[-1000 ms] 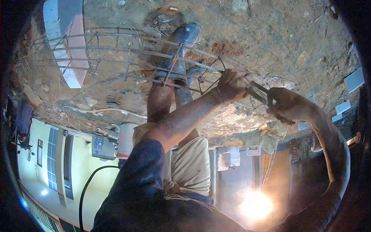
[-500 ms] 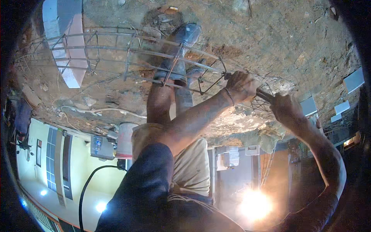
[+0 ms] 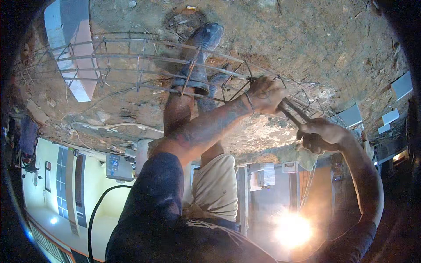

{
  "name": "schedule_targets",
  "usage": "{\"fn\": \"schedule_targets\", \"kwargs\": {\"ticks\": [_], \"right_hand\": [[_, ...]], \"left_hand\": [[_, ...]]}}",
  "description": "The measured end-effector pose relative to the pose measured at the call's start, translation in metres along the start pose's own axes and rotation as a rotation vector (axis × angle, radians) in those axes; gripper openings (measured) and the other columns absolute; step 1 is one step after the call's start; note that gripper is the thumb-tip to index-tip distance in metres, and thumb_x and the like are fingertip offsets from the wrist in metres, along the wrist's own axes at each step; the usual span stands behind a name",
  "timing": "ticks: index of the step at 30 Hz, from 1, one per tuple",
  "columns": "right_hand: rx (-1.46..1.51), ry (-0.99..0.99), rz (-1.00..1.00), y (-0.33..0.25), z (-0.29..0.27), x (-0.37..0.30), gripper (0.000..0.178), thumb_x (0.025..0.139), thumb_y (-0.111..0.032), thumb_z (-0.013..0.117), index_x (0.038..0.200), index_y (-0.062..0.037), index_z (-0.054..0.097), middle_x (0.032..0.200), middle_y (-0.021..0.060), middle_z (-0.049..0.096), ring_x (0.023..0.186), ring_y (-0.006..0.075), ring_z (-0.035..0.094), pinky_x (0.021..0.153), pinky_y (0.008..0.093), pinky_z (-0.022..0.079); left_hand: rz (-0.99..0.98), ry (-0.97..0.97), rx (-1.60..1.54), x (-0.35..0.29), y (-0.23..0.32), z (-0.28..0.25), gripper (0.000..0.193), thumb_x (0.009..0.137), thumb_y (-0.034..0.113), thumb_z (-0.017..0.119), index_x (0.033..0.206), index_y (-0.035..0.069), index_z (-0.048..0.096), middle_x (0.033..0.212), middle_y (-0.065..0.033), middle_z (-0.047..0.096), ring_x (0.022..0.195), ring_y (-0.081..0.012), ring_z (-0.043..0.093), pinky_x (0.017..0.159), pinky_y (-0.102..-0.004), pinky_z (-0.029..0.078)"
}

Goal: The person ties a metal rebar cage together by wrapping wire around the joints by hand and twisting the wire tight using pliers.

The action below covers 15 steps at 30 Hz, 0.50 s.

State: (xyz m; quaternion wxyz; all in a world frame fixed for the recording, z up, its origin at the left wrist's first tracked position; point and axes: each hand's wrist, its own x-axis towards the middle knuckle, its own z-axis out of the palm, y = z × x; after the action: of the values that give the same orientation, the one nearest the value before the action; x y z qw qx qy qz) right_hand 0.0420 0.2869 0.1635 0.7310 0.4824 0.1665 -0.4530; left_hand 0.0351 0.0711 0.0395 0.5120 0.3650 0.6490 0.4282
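A long cage of thin steel rebar (image 3: 160, 58), with bent stirrups tied along it, runs across the ground and over my boots. My left hand (image 3: 265, 94), a bracelet at its wrist, is closed around the cage's bars near a dark stirrup; its fingertips are partly hidden. In my right hand (image 3: 322, 133) are the handles of long-handled pincers (image 3: 294, 111), which stand apart in a narrow V. The pincers' head lies against my left hand, so its jaws cannot be made out.
A white-and-pink board (image 3: 74, 65) lies under the cage at the left. My boot (image 3: 208, 37) stands beside the bars. Pale tiles or blocks (image 3: 402, 85) lie at the right. A pale hose (image 3: 118, 126) crosses the dirt, and a bright lamp (image 3: 293, 230) glares low in view.
The pincers' handles have spread apart. My right hand has moved down in view, away from the cage, while my left hand has shifted slightly left and stays closed.
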Motion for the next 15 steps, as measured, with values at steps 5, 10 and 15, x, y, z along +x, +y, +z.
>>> {"fn": "schedule_targets", "kwargs": {"ticks": [5,10,15], "right_hand": [[-0.944,0.332,-0.25,0.032,0.014,0.018,0.023,0.089,-0.02,0.056,0.085,0.0019,0.056,0.057,0.0163,0.055,0.051,0.0323,0.06,0.048,0.0414,0.05],[-1.37,0.946,-0.321,0.005,0.042,0.004,0.026,0.092,-0.021,0.051,0.08,0.0014,0.058,0.059,0.0208,0.061,0.053,0.0313,0.064,0.046,0.0397,0.052],[-0.642,0.114,-0.073,-0.025,0.021,-0.009,0.043,0.084,-0.043,0.065,0.082,-0.0005,0.058,0.056,0.0082,0.06,0.048,0.0153,0.058,0.042,0.0295,0.046]], "left_hand": [[-0.03,-0.339,0.042,0.014,0.009,-0.025,0.038,0.061,0.034,0.074,0.078,0.002,0.063,0.07,-0.0191,0.063,0.071,-0.0353,0.064,0.066,-0.0435,0.051],[-0.016,-0.339,0.081,0.019,-0.01,-0.014,0.045,0.065,0.043,0.072,0.087,0.004,0.066,0.069,-0.0182,0.063,0.068,-0.0361,0.064,0.064,-0.043,0.051],[-0.002,-0.062,0.188,0.001,-0.005,0.008,0.041,0.067,0.04,0.071,0.094,0.01,0.064,0.071,-0.0122,0.062,0.067,-0.0282,0.065,0.057,-0.0398,0.051]]}}
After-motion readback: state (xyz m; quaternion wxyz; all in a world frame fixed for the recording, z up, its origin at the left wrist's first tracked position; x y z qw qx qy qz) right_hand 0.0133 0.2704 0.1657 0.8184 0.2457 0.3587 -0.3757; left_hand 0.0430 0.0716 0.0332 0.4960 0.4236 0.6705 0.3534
